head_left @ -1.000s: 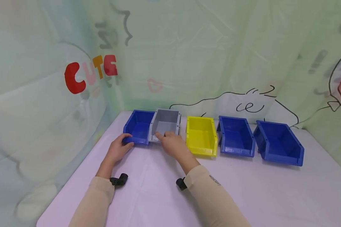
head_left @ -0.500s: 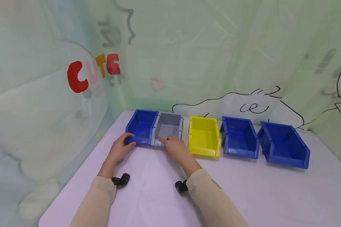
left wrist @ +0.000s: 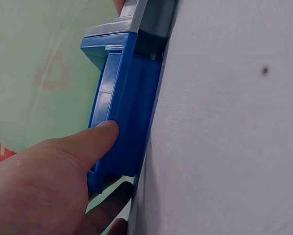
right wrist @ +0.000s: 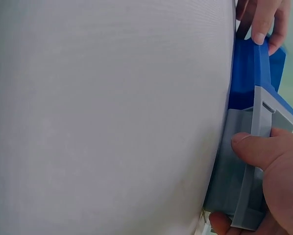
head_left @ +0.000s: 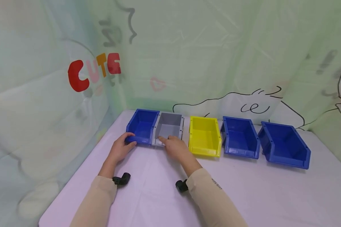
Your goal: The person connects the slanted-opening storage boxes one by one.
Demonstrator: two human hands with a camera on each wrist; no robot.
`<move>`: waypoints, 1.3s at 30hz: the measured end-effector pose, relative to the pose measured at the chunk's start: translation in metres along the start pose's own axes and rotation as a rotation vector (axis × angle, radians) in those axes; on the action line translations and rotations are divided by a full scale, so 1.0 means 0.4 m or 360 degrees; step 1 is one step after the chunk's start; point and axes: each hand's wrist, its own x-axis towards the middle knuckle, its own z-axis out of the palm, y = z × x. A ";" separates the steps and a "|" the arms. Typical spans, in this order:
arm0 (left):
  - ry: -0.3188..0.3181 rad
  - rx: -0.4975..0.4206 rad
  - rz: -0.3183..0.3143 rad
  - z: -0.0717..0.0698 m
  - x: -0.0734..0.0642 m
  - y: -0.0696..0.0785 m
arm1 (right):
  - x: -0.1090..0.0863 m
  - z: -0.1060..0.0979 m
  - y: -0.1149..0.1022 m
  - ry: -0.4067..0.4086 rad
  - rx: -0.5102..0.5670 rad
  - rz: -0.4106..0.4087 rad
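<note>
At the row's left end stands a blue bin (head_left: 143, 124), its near left corner gripped by my left hand (head_left: 120, 149). In the left wrist view the thumb lies on the front of that blue bin (left wrist: 136, 112), with the other fingers round its far side. A grey bin (head_left: 169, 121) touches the blue one's right side. My right hand (head_left: 176, 148) pinches the grey bin's front lip, index finger inside. The right wrist view has the thumb against the outer front of the grey bin (right wrist: 230, 147) and other fingers partly hidden beneath or beside it.
To the right of the grey bin, past a narrow gap, stand a yellow bin (head_left: 205, 134) and two more blue bins, one nearer (head_left: 240, 137) and one at the far right (head_left: 285, 142). Printed cloth (head_left: 204, 63) hangs behind the white table (head_left: 153, 189).
The grey bin has come down and slightly nearer me; it overlapped the blue bin's right edge and now sits flush beside it. My right hand moved with it. The head view has shifted slightly.
</note>
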 end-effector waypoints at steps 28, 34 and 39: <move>0.0161 -0.0062 0.0122 0.005 0.007 0.018 | -0.052 -0.053 -0.017 0.0346 0.0186 -0.0077; 0.0295 -0.0141 0.0111 0.001 0.002 0.030 | -0.083 -0.068 -0.006 0.0478 0.0234 -0.0122; 0.0466 -0.0145 0.0112 0.003 0.003 0.039 | -0.113 -0.080 0.015 0.0588 0.0432 -0.0062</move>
